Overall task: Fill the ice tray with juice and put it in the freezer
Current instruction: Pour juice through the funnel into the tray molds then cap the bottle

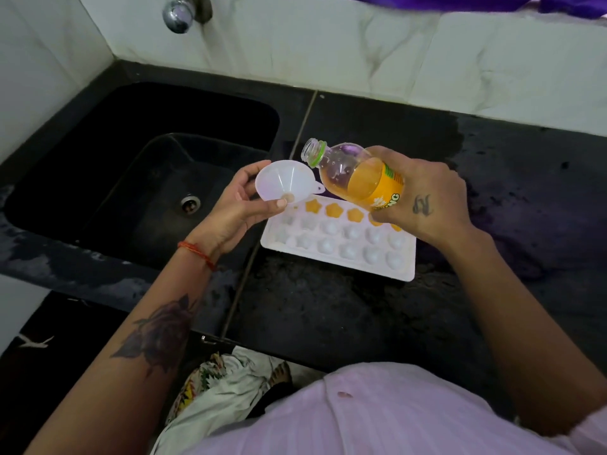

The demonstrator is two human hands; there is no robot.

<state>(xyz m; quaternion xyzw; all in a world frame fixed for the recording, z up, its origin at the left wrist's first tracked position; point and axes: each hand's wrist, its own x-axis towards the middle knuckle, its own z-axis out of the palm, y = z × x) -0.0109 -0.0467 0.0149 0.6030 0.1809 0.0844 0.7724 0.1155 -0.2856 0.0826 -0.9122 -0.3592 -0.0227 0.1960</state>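
Observation:
A white ice tray point(338, 261) lies on the black counter, just right of the sink. Several star-shaped cells in its far row hold orange juice; the nearer rows look white and unfilled. My left hand point(236, 205) holds a small white funnel point(282, 182) above the tray's far left corner, thumb on the funnel's lower rim. My right hand point(423, 198) grips an uncapped juice bottle point(358, 175), tilted with its mouth pointing left and slightly up, beside the funnel. The bottle is about half full of orange juice. No stream is visible.
A deep black sink point(147, 178) with a drain fills the left side. A chrome tap point(184, 11) sticks out of the white tiled wall above it. The black counter point(492, 208) runs on to the right and looks wet in patches. Patterned cloth hangs below the counter edge.

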